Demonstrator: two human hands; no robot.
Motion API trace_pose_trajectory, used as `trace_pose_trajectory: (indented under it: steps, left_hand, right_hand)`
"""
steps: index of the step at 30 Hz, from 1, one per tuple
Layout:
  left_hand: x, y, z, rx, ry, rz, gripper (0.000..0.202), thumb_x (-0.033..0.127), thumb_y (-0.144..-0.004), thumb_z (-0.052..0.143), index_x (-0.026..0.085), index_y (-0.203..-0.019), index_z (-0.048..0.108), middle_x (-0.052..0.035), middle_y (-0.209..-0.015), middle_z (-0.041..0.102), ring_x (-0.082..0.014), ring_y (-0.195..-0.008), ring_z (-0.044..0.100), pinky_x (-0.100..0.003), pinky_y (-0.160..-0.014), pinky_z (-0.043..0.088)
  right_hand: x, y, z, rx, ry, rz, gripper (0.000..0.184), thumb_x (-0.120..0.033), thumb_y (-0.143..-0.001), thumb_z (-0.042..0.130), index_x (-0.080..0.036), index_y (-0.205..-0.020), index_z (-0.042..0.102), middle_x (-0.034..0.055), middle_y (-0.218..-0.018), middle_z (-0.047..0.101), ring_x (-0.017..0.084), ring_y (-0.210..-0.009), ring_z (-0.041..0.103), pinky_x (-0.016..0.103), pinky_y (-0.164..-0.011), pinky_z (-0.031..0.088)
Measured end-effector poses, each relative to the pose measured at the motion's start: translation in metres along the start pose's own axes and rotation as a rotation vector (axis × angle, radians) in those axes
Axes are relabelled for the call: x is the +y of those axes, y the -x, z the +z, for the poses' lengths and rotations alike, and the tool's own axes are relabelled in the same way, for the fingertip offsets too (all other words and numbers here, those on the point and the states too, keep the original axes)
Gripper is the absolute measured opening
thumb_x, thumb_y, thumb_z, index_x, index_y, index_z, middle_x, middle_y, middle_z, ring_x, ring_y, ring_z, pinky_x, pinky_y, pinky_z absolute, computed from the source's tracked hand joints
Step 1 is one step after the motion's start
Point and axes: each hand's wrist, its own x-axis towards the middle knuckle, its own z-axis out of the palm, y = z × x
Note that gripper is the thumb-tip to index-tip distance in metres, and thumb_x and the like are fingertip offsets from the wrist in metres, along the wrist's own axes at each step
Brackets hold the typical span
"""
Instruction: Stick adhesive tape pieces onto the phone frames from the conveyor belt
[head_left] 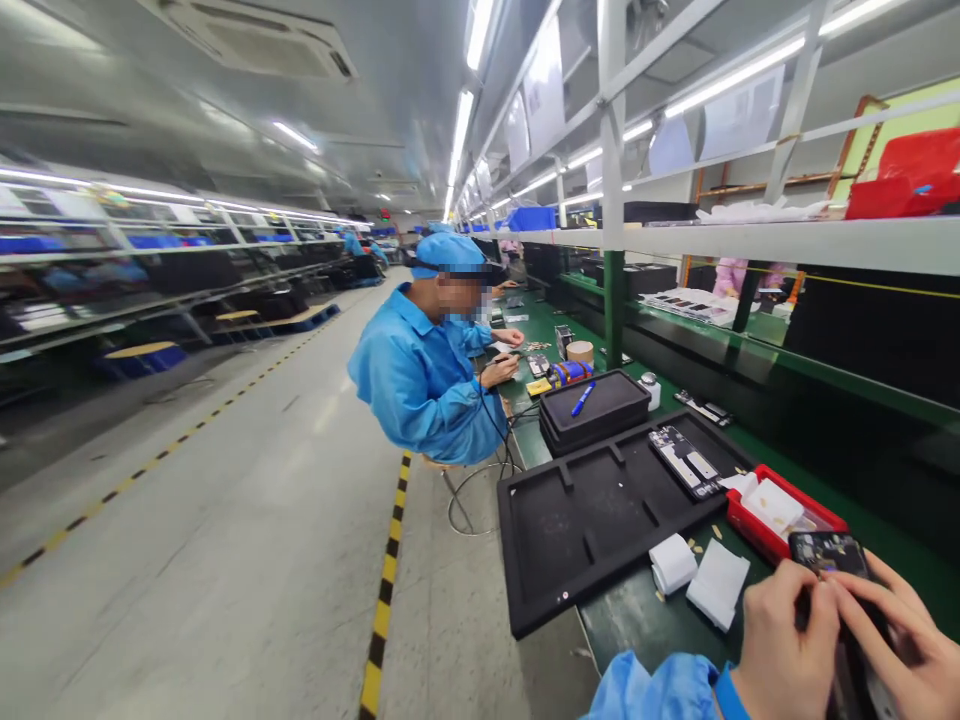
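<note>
At the lower right, my left hand [787, 640] and my right hand [904, 630] close round an opened smartphone [829, 545] with its inner parts exposed at the top end. The right fingers wrap its far side. My left thumb and forefinger are bent together at its near side, and the right fingertips meet them over the phone. Whether a small part lies between those tips is hidden. Just beyond stands a red bin [799, 510] with white pieces inside. Folded white sheets [718, 585] and small tan strips lie left of my hands.
A large black tray [555, 530] holds another opened phone [684, 462]. Behind it, a blue marker [583, 398] rests on stacked black trays [592, 418]. A seated co-worker in blue [427, 380] works farther along the green bench. A shelf rail [787, 245] runs above.
</note>
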Motion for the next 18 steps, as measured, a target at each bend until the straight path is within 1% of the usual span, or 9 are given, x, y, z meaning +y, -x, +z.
trace_pose_trajectory:
  steps: [2,4,6,7,8,9,13,15,18]
  left_hand:
    - [0.003,-0.002,-0.006,-0.022,0.0,0.021,0.042,0.054,-0.1,0.046,0.02,-0.089,0.067,-0.0071,-0.08,0.071,-0.019,-0.071,0.064,-0.03,-0.071,0.05]
    - [0.006,-0.003,-0.01,-0.044,-0.002,0.043,0.041,0.049,-0.103,0.041,0.02,-0.085,0.063,-0.005,-0.077,0.069,-0.0171,-0.068,0.061,-0.028,-0.068,0.048]
    - [0.007,-0.005,-0.013,-0.049,0.004,0.056,0.041,0.048,-0.104,0.038,0.021,-0.083,0.06,-0.0043,-0.078,0.067,-0.0169,-0.071,0.061,-0.028,-0.069,0.048]
    - [0.007,-0.006,-0.014,-0.046,0.008,0.06,0.041,0.048,-0.105,0.037,0.021,-0.082,0.059,-0.0039,-0.078,0.065,-0.017,-0.072,0.061,-0.028,-0.07,0.048]
    - [0.006,-0.007,-0.015,-0.044,0.014,0.064,0.041,0.049,-0.105,0.037,0.021,-0.083,0.058,-0.0033,-0.078,0.064,-0.0169,-0.073,0.061,-0.028,-0.071,0.048]
    - [0.005,-0.009,-0.015,-0.053,0.02,0.07,0.04,0.05,-0.104,0.039,0.021,-0.084,0.058,-0.0028,-0.078,0.064,-0.0168,-0.072,0.061,-0.028,-0.071,0.048]
    - [0.001,-0.013,-0.016,-0.061,0.032,0.1,0.04,0.052,-0.103,0.042,0.021,-0.088,0.061,-0.003,-0.08,0.067,-0.0167,-0.073,0.063,-0.027,-0.07,0.051]
    - [0.0,-0.012,-0.017,-0.045,0.02,0.127,0.04,0.052,-0.103,0.042,0.02,-0.091,0.063,-0.0038,-0.082,0.069,-0.0168,-0.074,0.066,-0.027,-0.069,0.052]
    - [0.001,-0.01,-0.018,-0.014,-0.015,0.179,0.041,0.052,-0.104,0.042,0.019,-0.093,0.064,-0.0049,-0.084,0.071,-0.0171,-0.075,0.068,-0.027,-0.069,0.054]
  right_hand:
    - [-0.015,-0.001,0.0,-0.022,-0.061,0.132,0.035,-0.059,-0.077,0.073,-0.026,-0.088,0.08,0.009,-0.134,0.067,0.036,-0.118,0.07,0.042,-0.093,0.063]
    - [-0.033,-0.002,0.0,-0.025,-0.104,0.191,0.038,-0.059,-0.077,0.074,-0.023,-0.086,0.08,0.011,-0.135,0.066,0.035,-0.122,0.067,0.041,-0.099,0.059]
    - [-0.051,-0.003,0.0,-0.033,-0.143,0.187,0.034,-0.056,-0.078,0.075,-0.022,-0.083,0.08,0.013,-0.13,0.067,0.035,-0.126,0.064,0.044,-0.103,0.055]
    - [-0.06,-0.004,0.001,-0.034,-0.165,0.172,0.031,-0.052,-0.081,0.074,-0.022,-0.084,0.08,0.014,-0.129,0.067,0.035,-0.127,0.062,0.047,-0.105,0.053]
    - [-0.067,-0.006,0.002,-0.035,-0.192,0.16,0.028,-0.049,-0.083,0.074,-0.021,-0.084,0.08,0.0154,-0.128,0.067,0.035,-0.127,0.061,0.05,-0.107,0.051]
    - [-0.072,-0.008,0.003,-0.016,-0.186,0.161,0.026,-0.048,-0.082,0.074,-0.022,-0.085,0.08,0.0148,-0.127,0.067,0.034,-0.125,0.063,0.05,-0.107,0.051]
    - [-0.082,-0.014,0.009,0.026,-0.154,0.17,0.017,-0.04,-0.084,0.074,-0.025,-0.088,0.082,0.0107,-0.136,0.063,0.029,-0.13,0.061,0.046,-0.112,0.048]
    - [-0.085,-0.013,0.009,0.021,-0.163,0.163,0.015,-0.037,-0.084,0.074,-0.025,-0.087,0.082,0.0097,-0.141,0.061,0.028,-0.131,0.06,0.045,-0.113,0.046]
    - [-0.088,-0.013,0.007,-0.002,-0.176,0.157,0.013,-0.034,-0.084,0.073,-0.024,-0.086,0.081,0.0104,-0.142,0.06,0.029,-0.134,0.058,0.046,-0.114,0.046]
